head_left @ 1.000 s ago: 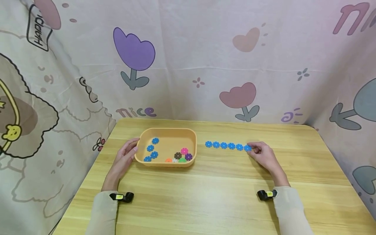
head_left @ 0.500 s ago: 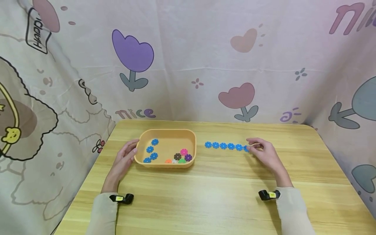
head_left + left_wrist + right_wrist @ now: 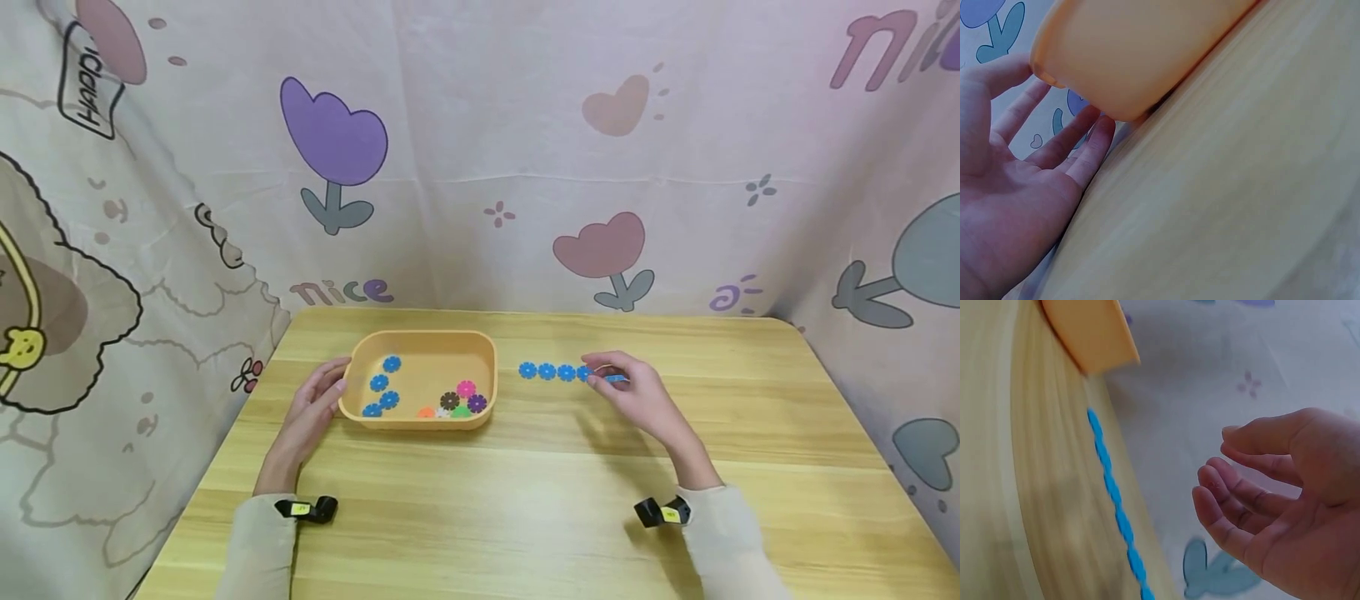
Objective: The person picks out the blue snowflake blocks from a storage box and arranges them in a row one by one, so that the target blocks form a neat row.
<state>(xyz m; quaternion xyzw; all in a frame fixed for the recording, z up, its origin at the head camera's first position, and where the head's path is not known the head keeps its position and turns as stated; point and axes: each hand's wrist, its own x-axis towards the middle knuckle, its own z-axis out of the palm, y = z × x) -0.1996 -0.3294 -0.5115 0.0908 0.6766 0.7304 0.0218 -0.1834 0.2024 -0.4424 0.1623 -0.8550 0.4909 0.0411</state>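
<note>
Blue toothed plastic discs [image 3: 547, 372] lie in a straight row on the table to the right of a yellow-orange tray [image 3: 420, 423]. My right hand [image 3: 633, 392] hovers above the right part of that row, hiding some discs, its fingers loosely bent with nothing between them. From the right wrist view, the row [image 3: 1116, 500] lies flat, apart from the hand [image 3: 1279, 494]. My left hand [image 3: 307, 412] touches the tray's left end from outside. The left wrist view has those fingertips [image 3: 1105, 125] against the tray's rim and lower wall, fairly straight.
Inside the tray are several blue discs [image 3: 379, 382] at the left. Pink [image 3: 467, 389], brown [image 3: 449, 401], purple [image 3: 477, 403], green, white and orange discs lie at the right. A patterned cloth [image 3: 450, 125] hangs behind the wooden table [image 3: 480, 517].
My right hand has let go of the rightmost blue disc, lifted and shifted left over the row. The left hand stays at the tray.
</note>
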